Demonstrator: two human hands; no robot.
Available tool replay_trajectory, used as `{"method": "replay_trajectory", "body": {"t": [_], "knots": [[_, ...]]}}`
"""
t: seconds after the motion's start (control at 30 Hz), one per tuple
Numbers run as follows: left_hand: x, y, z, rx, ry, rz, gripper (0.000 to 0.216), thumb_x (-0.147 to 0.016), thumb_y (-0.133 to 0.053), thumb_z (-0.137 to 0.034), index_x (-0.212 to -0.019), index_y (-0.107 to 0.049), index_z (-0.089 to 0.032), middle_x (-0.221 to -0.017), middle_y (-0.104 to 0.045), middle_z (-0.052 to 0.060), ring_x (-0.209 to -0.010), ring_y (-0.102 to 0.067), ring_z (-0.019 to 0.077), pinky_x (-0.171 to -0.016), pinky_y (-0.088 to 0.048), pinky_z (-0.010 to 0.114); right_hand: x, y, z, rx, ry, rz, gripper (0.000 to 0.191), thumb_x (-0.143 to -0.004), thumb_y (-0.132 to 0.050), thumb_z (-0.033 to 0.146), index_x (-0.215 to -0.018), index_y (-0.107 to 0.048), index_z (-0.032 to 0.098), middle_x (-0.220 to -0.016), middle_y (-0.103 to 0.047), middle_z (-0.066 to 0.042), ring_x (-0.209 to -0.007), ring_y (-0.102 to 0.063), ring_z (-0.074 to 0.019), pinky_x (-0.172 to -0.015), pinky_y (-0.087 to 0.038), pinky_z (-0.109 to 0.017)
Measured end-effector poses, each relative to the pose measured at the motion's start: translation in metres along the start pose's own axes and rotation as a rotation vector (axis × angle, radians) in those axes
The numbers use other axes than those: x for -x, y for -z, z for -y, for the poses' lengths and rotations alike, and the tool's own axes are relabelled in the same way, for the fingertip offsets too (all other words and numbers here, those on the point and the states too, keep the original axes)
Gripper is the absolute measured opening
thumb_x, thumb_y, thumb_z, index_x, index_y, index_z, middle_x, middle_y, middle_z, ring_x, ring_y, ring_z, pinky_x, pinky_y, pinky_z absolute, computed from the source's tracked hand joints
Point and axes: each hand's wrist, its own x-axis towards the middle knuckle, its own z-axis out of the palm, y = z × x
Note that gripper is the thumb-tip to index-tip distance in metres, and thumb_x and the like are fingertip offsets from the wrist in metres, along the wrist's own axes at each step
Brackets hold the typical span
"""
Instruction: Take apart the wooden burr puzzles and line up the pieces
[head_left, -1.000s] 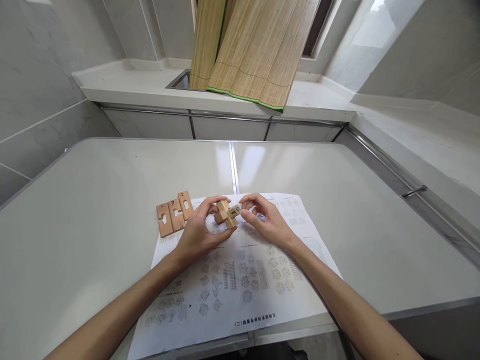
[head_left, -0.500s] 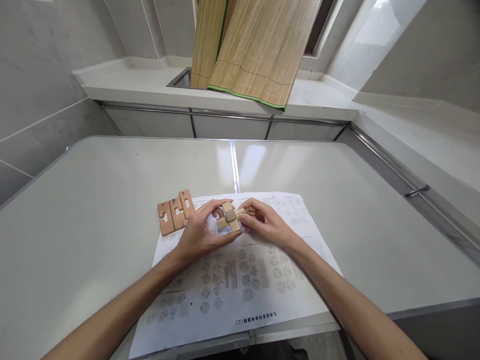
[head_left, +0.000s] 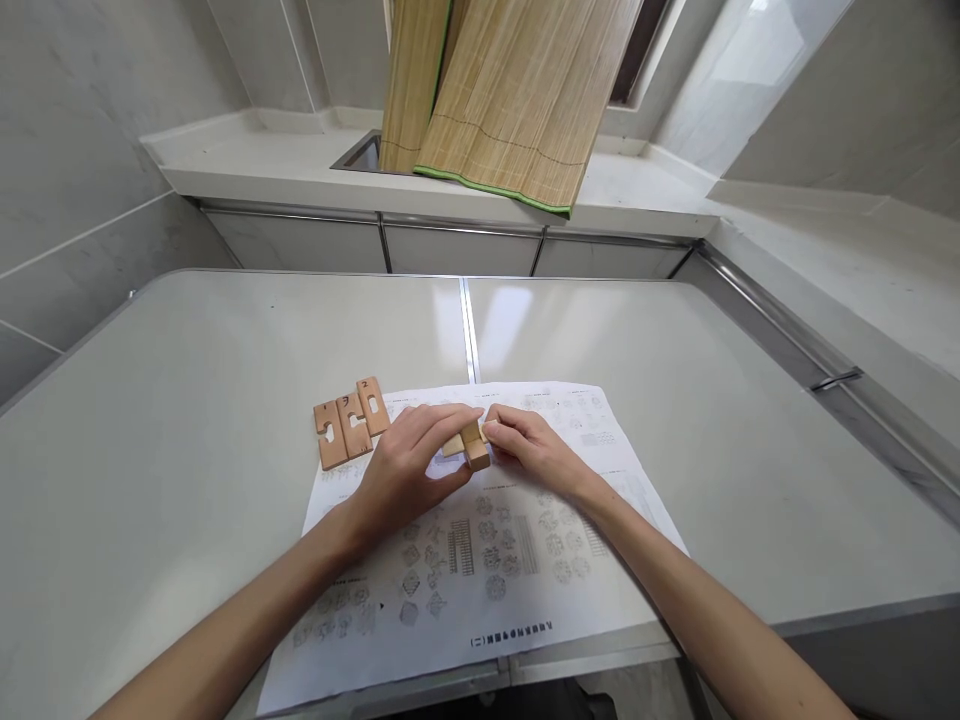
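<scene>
Between my hands is a small wooden burr puzzle (head_left: 475,455), its interlocking bars crossing one another, held just above a printed sheet. My left hand (head_left: 409,450) grips it with the fingers over the top and the thumb underneath. My right hand (head_left: 521,438) pinches the bar end on the right side between thumb and curled fingers, which partly hide it. Left of my left hand lie three flat wooden pieces with cut-out slots, marked by hand: piece 1 (head_left: 327,452), piece 3 (head_left: 358,440) and piece 2 (head_left: 381,418).
Under my hands the large printed sheet (head_left: 510,610), covered in small diagrams, overhangs the near table edge. The pale table (head_left: 187,400) has a metal seam down its middle. Beyond it are a white counter (head_left: 285,180) and a hanging bamboo mat (head_left: 517,100).
The burr puzzle has been turned, so that a bar end now points toward me. My left fingers have moved over its top. The flat wooden pieces have stayed put.
</scene>
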Motion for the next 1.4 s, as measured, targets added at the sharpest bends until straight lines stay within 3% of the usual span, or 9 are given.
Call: {"method": "replay_trajectory", "body": {"t": [0.13, 0.3, 0.5, 0.7, 1.2, 1.4], "knots": [[-0.0007, 0.0008, -0.0014, 0.000, -0.032, 0.033, 0.053, -0.095, -0.074, -0.019, -0.142, -0.052, -0.028, -0.124, -0.077, 0.008, -0.103, -0.074, 0.0254, -0.088, -0.057, 0.041, -0.0029, 0.0013, 0.0007, -0.182, -0.097, 0.086, 0.055, -0.099, -0.057, 0.067, -0.068, -0.039, 0.024, -0.063, -0.031, 0.007, -0.053, -0.029, -0.0118, -0.053, -0.027, -0.029], [-0.0025, 0.0020, -0.0053, 0.049, -0.008, 0.023, 0.054, -0.093, -0.077, -0.020, -0.140, -0.053, -0.028, -0.122, -0.077, 0.008, -0.103, -0.073, 0.0255, -0.089, -0.056, 0.042, -0.0030, 0.0025, 0.0039, -0.231, -0.167, 0.166, 0.067, -0.097, -0.051, 0.079, -0.060, -0.033, 0.025, -0.055, -0.030, 0.007, -0.049, -0.027, -0.0109, -0.051, -0.028, -0.029], [-0.0018, 0.0020, -0.0064, 0.123, 0.033, 0.036, 0.054, -0.090, -0.082, -0.027, -0.138, -0.057, -0.027, -0.121, -0.077, 0.009, -0.105, -0.071, 0.0267, -0.091, -0.057, 0.043, -0.0007, 0.0019, 0.0035, -0.075, -0.101, 0.112, 0.075, -0.104, -0.037, 0.078, -0.054, -0.047, 0.022, -0.053, -0.049, 0.001, -0.054, -0.049, -0.0146, -0.066, -0.045, -0.034], [-0.0013, 0.0022, -0.0061, 0.173, 0.093, 0.039, 0.059, -0.085, -0.087, -0.030, -0.136, -0.058, -0.025, -0.121, -0.076, 0.009, -0.107, -0.070, 0.0281, -0.094, -0.056, 0.045, -0.0013, 0.0012, -0.0006, -0.058, -0.060, 0.047, 0.061, -0.104, -0.045, 0.073, -0.071, -0.053, 0.022, -0.060, -0.052, 0.003, -0.056, -0.050, -0.0139, -0.062, -0.042, -0.030], [-0.0017, 0.0033, -0.0085, 0.323, 0.241, 0.053, 0.063, -0.081, -0.091, -0.037, -0.135, -0.060, -0.026, -0.121, -0.072, 0.007, -0.109, -0.070, 0.0268, -0.098, -0.056, 0.042, -0.0012, -0.0036, -0.0019, -0.095, -0.039, 0.006, 0.056, -0.104, -0.047, 0.072, -0.079, -0.056, 0.022, -0.060, -0.052, 0.004, -0.058, -0.050, -0.0145, -0.062, -0.041, -0.030], [-0.0020, 0.0025, -0.0059, 0.405, 0.326, 0.124, 0.069, -0.082, -0.090, -0.042, -0.140, -0.056, -0.027, -0.129, -0.069, 0.008, -0.117, -0.068, 0.0279, -0.100, -0.057, 0.042, -0.0027, -0.0029, -0.0040, -0.160, -0.043, -0.029, 0.058, -0.101, -0.051, 0.074, -0.075, -0.054, 0.023, -0.057, -0.051, 0.004, -0.055, -0.049, -0.0144, -0.061, -0.042, -0.030]]}}
